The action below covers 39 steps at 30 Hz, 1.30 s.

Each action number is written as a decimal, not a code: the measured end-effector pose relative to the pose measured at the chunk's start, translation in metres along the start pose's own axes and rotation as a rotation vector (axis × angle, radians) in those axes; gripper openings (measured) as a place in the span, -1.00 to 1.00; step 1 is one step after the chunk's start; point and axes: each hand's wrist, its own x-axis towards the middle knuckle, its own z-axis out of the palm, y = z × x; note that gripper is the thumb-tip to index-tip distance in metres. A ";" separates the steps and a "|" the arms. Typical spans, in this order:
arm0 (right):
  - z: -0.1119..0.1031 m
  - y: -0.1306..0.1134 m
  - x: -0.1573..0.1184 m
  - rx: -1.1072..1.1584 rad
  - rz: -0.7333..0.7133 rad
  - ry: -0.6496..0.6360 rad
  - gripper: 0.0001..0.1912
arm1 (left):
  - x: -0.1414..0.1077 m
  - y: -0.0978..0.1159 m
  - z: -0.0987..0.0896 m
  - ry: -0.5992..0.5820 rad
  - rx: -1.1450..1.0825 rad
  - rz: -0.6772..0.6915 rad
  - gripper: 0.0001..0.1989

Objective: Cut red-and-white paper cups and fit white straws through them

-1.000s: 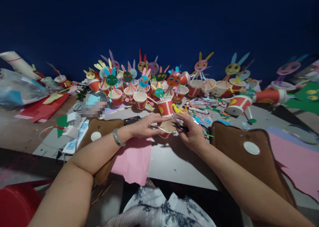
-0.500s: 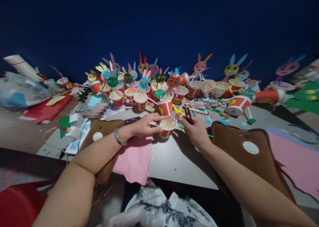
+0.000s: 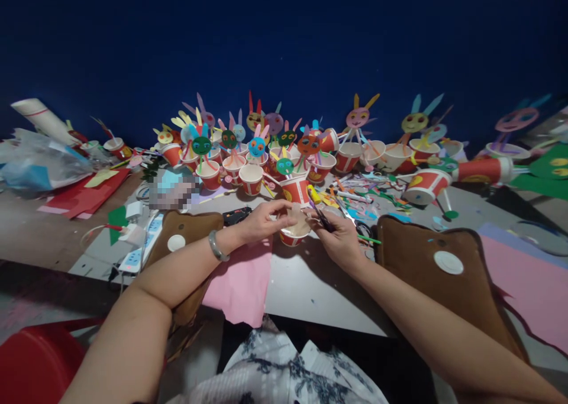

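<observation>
A red and white paper cup (image 3: 296, 236) stands on the table between my hands, its pale inside facing up. My left hand (image 3: 261, 222), a bangle on its wrist, is closed at the cup's left rim, thumb and fingers on a pale upright piece (image 3: 296, 215) at the opening. My right hand (image 3: 339, 241) is closed around a slim dark purple tool (image 3: 325, 219) whose exact kind is hard to see, with fingertips at the cup's right rim. Scissors (image 3: 348, 210) with shiny blades lie just beyond the right hand. A green stick (image 3: 368, 239) shows beside it.
Several paper cups with rabbit-faced paper figures (image 3: 257, 148) crowd the back. Coloured scraps (image 3: 364, 188) lie behind my right hand. Brown padded pieces (image 3: 426, 274) flank the work spot. Pink paper (image 3: 242, 285) hangs over the front edge. A power strip (image 3: 142, 244) is at left.
My left fingers have curled in closer around the pale piece at the cup's opening. My right hand has shifted slightly left and down, and the scissors behind it now show more.
</observation>
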 end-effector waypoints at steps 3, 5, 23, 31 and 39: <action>0.002 -0.003 -0.001 0.024 -0.004 -0.044 -0.79 | 0.002 0.005 0.006 0.048 0.053 0.051 -0.69; 0.003 -0.002 0.000 0.040 0.010 -0.050 -0.78 | 0.002 0.006 0.009 0.072 0.093 0.050 -0.69; -0.026 0.004 0.024 -0.064 0.125 -0.156 -0.59 | 0.005 -0.008 0.002 0.174 0.160 0.135 -0.81; -0.060 0.015 0.043 -0.994 0.294 -0.222 -0.47 | 0.006 -0.010 0.001 0.197 0.133 0.141 -0.79; -0.055 0.020 0.042 -1.102 0.321 -0.320 -0.43 | 0.003 -0.011 -0.003 0.116 0.049 0.107 -0.69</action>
